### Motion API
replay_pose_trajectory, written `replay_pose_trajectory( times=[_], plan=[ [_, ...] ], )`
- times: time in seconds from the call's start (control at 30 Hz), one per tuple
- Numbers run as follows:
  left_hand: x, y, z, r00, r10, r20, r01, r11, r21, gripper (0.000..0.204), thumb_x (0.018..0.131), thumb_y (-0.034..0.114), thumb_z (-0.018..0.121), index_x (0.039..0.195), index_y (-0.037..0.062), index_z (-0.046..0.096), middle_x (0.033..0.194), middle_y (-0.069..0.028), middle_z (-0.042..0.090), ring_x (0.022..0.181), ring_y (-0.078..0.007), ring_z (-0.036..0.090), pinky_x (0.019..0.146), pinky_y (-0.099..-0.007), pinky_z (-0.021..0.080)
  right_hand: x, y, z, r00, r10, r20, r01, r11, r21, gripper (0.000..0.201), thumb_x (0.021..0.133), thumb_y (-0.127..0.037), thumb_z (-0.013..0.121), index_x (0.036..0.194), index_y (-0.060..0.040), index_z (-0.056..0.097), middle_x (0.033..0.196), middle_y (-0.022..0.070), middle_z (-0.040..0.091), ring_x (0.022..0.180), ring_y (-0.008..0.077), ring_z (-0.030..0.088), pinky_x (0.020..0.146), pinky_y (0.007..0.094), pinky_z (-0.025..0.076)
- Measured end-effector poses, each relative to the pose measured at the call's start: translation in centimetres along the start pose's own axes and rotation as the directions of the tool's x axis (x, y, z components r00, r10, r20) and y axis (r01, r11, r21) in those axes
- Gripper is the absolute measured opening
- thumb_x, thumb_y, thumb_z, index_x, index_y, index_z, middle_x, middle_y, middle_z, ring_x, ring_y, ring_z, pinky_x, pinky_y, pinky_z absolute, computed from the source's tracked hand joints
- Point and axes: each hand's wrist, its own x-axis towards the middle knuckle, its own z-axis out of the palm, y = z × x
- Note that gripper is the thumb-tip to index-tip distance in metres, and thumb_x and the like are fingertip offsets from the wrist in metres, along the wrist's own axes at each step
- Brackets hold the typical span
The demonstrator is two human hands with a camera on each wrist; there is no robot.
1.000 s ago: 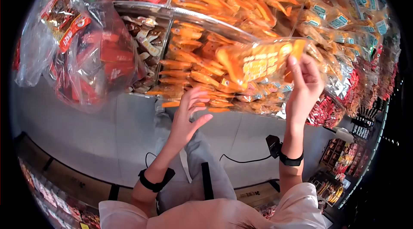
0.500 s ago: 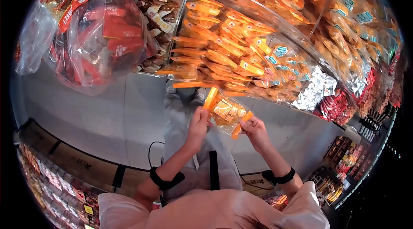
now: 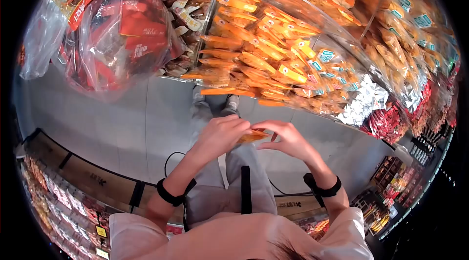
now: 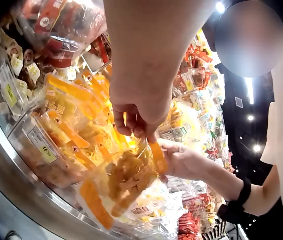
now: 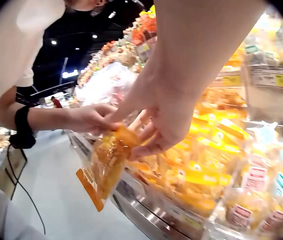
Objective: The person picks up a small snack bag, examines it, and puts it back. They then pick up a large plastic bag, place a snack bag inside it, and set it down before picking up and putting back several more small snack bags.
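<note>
Where a second ago the right hand [image 3: 288,139] alone lifted the snack packet [image 3: 254,136] before the display bin [image 3: 298,108], both hands pinch it now below the bin's front edge, left hand [image 3: 222,135] gripping its top, seemingly for inspection.

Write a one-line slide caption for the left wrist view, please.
Both hands, left hand and right hand, pinch an orange snack packet beside the display bins.

We see the display bin [image 3: 273,8], clear dividers across it, orange snack packets [image 3: 254,60] heaped at our front edge, brown wrapped sweets [image 3: 178,13] in the left compartment, silver packets [image 3: 364,101] toward the right end, red ones [image 3: 391,121] beyond
</note>
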Motion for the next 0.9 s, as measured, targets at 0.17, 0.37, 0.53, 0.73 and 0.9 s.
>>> replay_pose_trajectory(
  times=[0.17, 0.37, 0.53, 0.73, 0.9],
  plan=[
    [-0.6, -0.7, -0.1, 0.942, -0.163, -0.293, 0.084, 0.961, -0.265, 0.013, 0.081, 0.011, 0.066, 0.089, 0.0037, 0.058, 0.073, -0.0078, 0.055, 0.07, -0.0229, 0.056, 0.061, -0.0335, 0.045, 2.2, 0.5, 1.8, 0.986, -0.166, -0.028, 0.135, 0.881, -0.454, 0.027, 0.079, -0.025, 0.069, 0.102, -0.0134, 0.06, 0.074, 0.0074, 0.063, 0.07, 0.0281, 0.063, 0.056, 0.0393, 0.049],
    [-4.3, -8.4, 0.7, 0.687, -0.434, -0.583, 0.531, 0.848, -0.006, 0.023, 0.079, 0.004, 0.067, 0.1, 0.0006, 0.058, 0.105, -0.0116, 0.056, 0.085, -0.0246, 0.057, 0.07, -0.0339, 0.048, 3.6, -2.4, -1.0, 0.786, -0.519, -0.336, 0.175, 0.708, -0.684, 0.039, 0.071, -0.015, 0.063, 0.109, -0.0066, 0.061, 0.1, 0.0066, 0.066, 0.084, 0.0238, 0.064, 0.07, 0.0352, 0.051],
    [-3.0, -9.1, 2.4, 0.833, -0.252, -0.493, 0.39, 0.899, 0.2, 0.016, 0.079, 0.003, 0.067, 0.094, 0.0001, 0.06, 0.117, -0.0146, 0.051, 0.096, -0.0283, 0.055, 0.077, -0.0353, 0.047, 8.1, -1.5, 0.6, 0.725, -0.669, -0.164, 0.315, 0.534, -0.785, 0.041, 0.07, -0.01, 0.06, 0.11, -0.0032, 0.06, 0.11, 0.0113, 0.061, 0.1, 0.0258, 0.058, 0.083, 0.0333, 0.047],
    [-1.9, -11.8, 2.2, 0.679, -0.267, -0.684, 0.393, 0.919, 0.032, 0.008, 0.081, 0.001, 0.063, 0.088, 0.0002, 0.061, 0.118, -0.0151, 0.052, 0.095, -0.0326, 0.055, 0.081, -0.0366, 0.046, 10.7, 1.8, 2.5, 0.783, -0.576, -0.235, 0.187, 0.578, -0.795, 0.044, 0.067, -0.006, 0.061, 0.11, -0.0026, 0.059, 0.107, 0.011, 0.059, 0.091, 0.0254, 0.057, 0.075, 0.0354, 0.047],
    [-1.5, -12.0, 1.4, 0.705, -0.243, -0.667, 0.301, 0.953, -0.029, 0.006, 0.083, -0.001, 0.059, 0.089, 0.0001, 0.06, 0.104, -0.0147, 0.059, 0.09, -0.0338, 0.057, 0.079, -0.0361, 0.046, 9.8, 1.7, 2.0, 0.704, -0.605, -0.371, 0.148, 0.636, -0.758, 0.048, 0.061, -0.002, 0.063, 0.109, -0.001, 0.06, 0.103, 0.0108, 0.06, 0.082, 0.0272, 0.056, 0.072, 0.0366, 0.047]
  ],
)
